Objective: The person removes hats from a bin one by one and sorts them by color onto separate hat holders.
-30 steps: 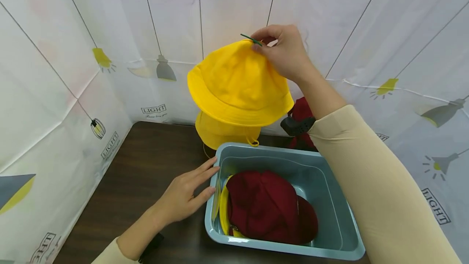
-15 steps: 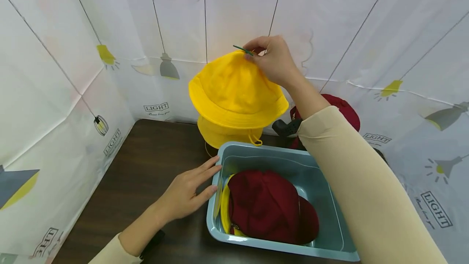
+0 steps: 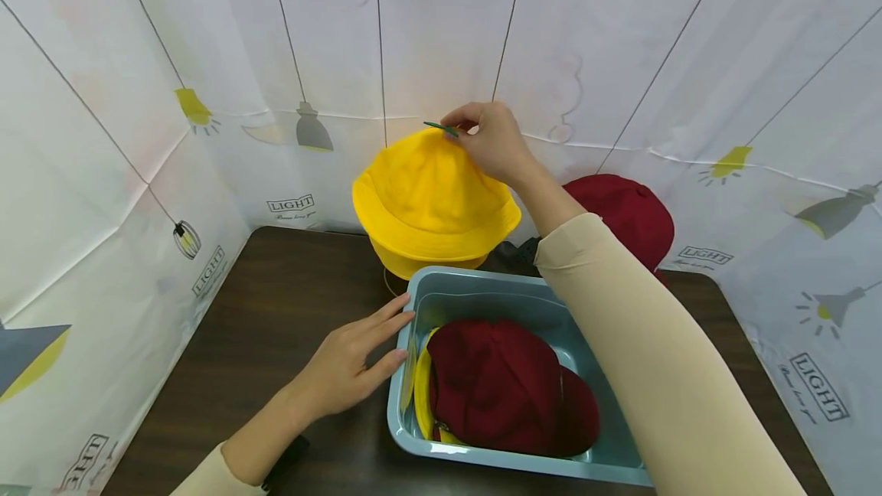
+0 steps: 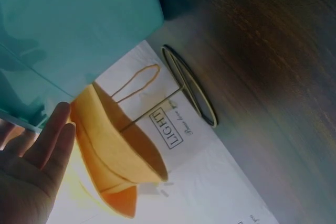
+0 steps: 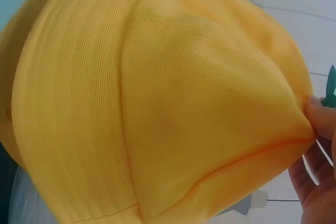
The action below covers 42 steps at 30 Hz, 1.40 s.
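"One question: which step?"

"Your right hand pinches a yellow hat by its crown at twelve o'clock, probably seating it over a second yellow hat; next calls for lowering evenly, then releasing. Your left hand, fingers spread, touches the tub."

"Count?"

"Three yellow hats, including a partly hidden one in the tub; two maroon caps; one tub."

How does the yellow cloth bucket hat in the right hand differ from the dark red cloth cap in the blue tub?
The yellow bucket hat has a flared brim; the red cap, a peak. The right hand pinches the hat's top; the cap lies in the tub. Both are cloth.
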### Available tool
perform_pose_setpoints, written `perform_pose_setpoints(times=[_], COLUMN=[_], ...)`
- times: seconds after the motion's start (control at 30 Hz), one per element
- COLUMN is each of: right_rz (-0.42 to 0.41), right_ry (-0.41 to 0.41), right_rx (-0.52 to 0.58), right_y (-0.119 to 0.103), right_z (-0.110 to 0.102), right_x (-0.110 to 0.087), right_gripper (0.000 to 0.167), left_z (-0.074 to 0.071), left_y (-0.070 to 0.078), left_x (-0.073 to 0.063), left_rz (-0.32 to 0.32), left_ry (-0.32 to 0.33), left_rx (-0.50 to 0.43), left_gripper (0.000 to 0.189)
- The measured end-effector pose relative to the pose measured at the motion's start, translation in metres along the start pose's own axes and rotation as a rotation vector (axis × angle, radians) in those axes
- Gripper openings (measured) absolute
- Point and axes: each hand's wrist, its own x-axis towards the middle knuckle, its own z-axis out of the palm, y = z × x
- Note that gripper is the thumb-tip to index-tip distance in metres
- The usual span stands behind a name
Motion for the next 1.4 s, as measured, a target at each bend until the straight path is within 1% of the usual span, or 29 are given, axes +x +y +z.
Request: perform_pose_setpoints(times=[0.13,0.37,0.6,0.77,0.9,1.03,1.17,1.27,1.4], right_rz=[0.011,0.001,0.020,0.015,0.006,0.006,-0.009,-0.016,-0.022], right_ry=[0.000,0.018,0.012,0.010,0.009,0.001,-0.006,0.007,0.036], right_rx=[0.017,0.017,0.048,0.045,0.038,0.018,-0.034,-0.052,-0.036], right_y=[0.004,0.009,0.013,0.015,0.016,0.016,0.013,0.010,0.007], right_z=[0.007,0.017,0.026,0.032,0.034,0.031,0.023,0.016,0.006], right_x=[-0.002,-0.005,-0.009,-0.010,-0.011,-0.013,-0.015,-0.017,-0.022], right_gripper=[0.018,0.018,0.019,0.019,0.019,0.020,0.022,0.023,0.023], left_z=[0.000,0.001,0.003,0.003,0.003,0.005,0.005,0.005,0.004], left_y=[0.001,0.001,0.000,0.000,0.000,0.000,0.001,0.001,0.001], left_x=[0.000,0.000,0.000,-0.001,-0.001,0.000,0.000,0.000,0.000], left_rz=[-0.001,0.007,0.013,0.002,0.011,0.016,0.012,0.008,0.002], left_ry=[-0.005,0.009,0.017,0.011,0.015,0.016,0.019,0.020,0.019], left_rx=[-0.005,-0.013,-0.004,-0.007,-0.004,-0.005,-0.009,-0.008,0.000], left_gripper=[0.051,0.052,0.050,0.051,0.051,0.051,0.051,0.051,0.051])
